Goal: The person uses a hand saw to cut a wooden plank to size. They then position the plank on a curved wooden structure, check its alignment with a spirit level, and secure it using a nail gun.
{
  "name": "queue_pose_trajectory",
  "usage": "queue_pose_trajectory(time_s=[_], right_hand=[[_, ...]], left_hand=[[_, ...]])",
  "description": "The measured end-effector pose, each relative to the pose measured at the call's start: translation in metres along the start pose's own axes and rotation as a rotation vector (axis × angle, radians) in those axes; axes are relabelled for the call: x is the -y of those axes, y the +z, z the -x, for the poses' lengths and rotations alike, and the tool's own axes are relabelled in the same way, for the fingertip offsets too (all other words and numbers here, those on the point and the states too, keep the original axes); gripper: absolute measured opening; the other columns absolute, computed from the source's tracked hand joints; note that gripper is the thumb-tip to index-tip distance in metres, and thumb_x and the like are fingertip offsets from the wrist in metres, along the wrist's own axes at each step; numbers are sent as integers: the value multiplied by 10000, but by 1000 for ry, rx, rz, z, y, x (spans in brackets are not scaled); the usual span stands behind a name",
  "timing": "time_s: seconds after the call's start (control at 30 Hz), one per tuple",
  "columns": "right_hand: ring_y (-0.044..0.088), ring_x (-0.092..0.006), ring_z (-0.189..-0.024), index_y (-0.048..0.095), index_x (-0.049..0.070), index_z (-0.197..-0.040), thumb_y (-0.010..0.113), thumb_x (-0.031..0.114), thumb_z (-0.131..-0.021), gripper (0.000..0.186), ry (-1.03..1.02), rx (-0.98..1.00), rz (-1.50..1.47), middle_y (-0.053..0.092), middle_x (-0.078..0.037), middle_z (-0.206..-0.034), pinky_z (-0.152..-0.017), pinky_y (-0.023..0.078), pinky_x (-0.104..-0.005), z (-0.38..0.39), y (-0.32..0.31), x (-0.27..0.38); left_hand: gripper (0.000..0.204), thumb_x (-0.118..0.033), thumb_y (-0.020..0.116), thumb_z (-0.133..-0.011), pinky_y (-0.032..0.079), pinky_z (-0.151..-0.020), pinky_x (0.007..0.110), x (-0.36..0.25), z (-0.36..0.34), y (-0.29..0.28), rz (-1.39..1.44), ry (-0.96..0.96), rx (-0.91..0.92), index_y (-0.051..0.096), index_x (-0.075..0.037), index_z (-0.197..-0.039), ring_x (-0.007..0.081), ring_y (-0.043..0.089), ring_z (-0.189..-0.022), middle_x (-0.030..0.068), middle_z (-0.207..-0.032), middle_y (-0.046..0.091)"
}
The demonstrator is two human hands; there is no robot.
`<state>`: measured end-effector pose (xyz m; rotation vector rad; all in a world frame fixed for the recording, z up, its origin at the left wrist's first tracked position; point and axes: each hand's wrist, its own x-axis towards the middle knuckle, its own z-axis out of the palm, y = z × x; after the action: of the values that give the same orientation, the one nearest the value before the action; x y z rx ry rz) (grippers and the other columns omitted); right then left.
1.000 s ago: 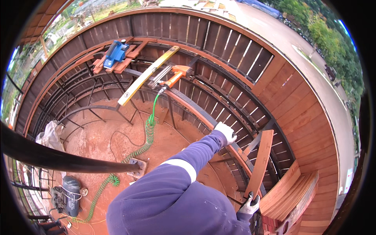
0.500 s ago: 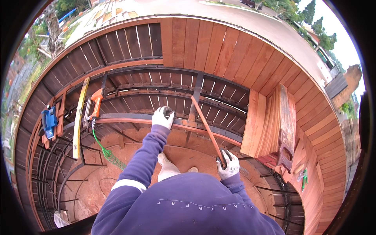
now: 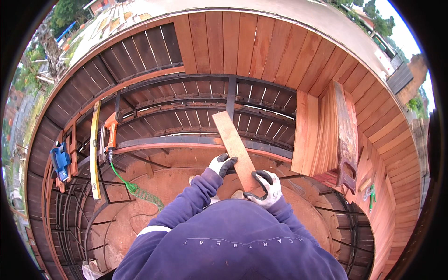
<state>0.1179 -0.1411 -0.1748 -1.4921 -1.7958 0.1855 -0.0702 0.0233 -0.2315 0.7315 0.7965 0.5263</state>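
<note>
A short, flat wooden board (image 3: 234,148) slants in front of my chest, its broad face turned up. My left hand (image 3: 221,165), in a white glove with dark fingertips, closes on the board's left edge. My right hand (image 3: 268,187), gloved the same way, curls its fingers and thumb around the near right corner. The board's far end overlaps the dark metal rail and upright behind it. To the right of my hands a stack of boards (image 3: 322,135) stands, with a handsaw (image 3: 347,144) against its right side.
At left are an orange nail gun (image 3: 111,130) with a coiled green hose (image 3: 144,193), a yellow spirit level (image 3: 95,154) and a blue power tool (image 3: 59,161). A curved slatted wall (image 3: 261,46) surrounds me. Thin metal bars jut over the reddish floor (image 3: 123,224).
The board has turned from edge-on to broad face up and come closer to my chest. My left hand has moved down and right from the rail onto the board.
</note>
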Motion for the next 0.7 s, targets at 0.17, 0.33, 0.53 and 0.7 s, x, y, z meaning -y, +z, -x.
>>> queue_pose_trajectory(time_s=[0.17,0.33,0.53,0.7], right_hand=[[662,-210,-955,463,28,-1494,834,140,-813,783,364,-56,-431,622,-170,-1254,-804,566,-330,-10,8,-3],[662,-133,-945,591,-36,-1334,747,95,-898,481,710,63,-909,714,-110,-1109,-856,542,-308,-44,28,6],[681,-164,-903,690,-53,-1148,747,91,-889,302,725,80,-727,738,-109,-991,-823,547,-321,-96,45,14],[690,-352,-912,694,29,-1150,825,97,-758,418,27,40,-78,715,-160,-1020,-821,552,-429,-169,45,25]], left_hand=[[379,-155,694,-984,589,-941,348,-35,5,-17,51,94,45,599,-16,-1323,208,696,-1060,89,-1191,694],[334,-167,682,-999,578,-937,339,-56,19,-22,12,116,83,627,-20,-1293,181,698,-1008,59,-1149,705],[279,-193,724,-941,554,-804,332,-114,28,-52,-1120,369,-194,685,-16,-1153,285,705,-884,109,-1001,744],[753,-340,821,-733,289,-1173,564,-190,44,-75,-1495,1015,-330,563,-162,-1418,369,433,-1380,125,-1400,541]])
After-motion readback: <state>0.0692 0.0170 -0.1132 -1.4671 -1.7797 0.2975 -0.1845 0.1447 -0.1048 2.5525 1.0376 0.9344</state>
